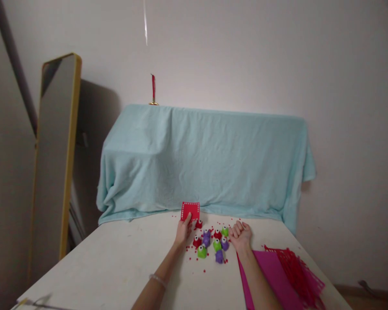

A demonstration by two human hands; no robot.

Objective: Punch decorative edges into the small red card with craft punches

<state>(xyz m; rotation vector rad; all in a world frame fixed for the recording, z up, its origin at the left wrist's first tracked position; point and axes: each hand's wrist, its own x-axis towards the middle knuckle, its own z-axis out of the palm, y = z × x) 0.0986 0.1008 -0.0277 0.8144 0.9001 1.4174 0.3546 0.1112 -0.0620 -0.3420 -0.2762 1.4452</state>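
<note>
My left hand (183,230) grips the lower edge of a red square sheet (190,210) with small holes punched along its border. My right hand (240,234) is curled on the table, its fingers closed; what they hold, if anything, is hidden. Between the hands lie several small eyed pieces: a red one (197,241), a green one (202,251), a purple one (219,256) and others. A green piece (225,231) sits right beside my right hand. Tiny red bits (204,271) are scattered around them.
Magenta sheets (271,275) lie under my right forearm, with perforated red strips (295,271) heaped on them at the right. A light blue cloth (213,159) covers something behind the white table (116,267). A yellow-framed mirror (56,150) leans at the left.
</note>
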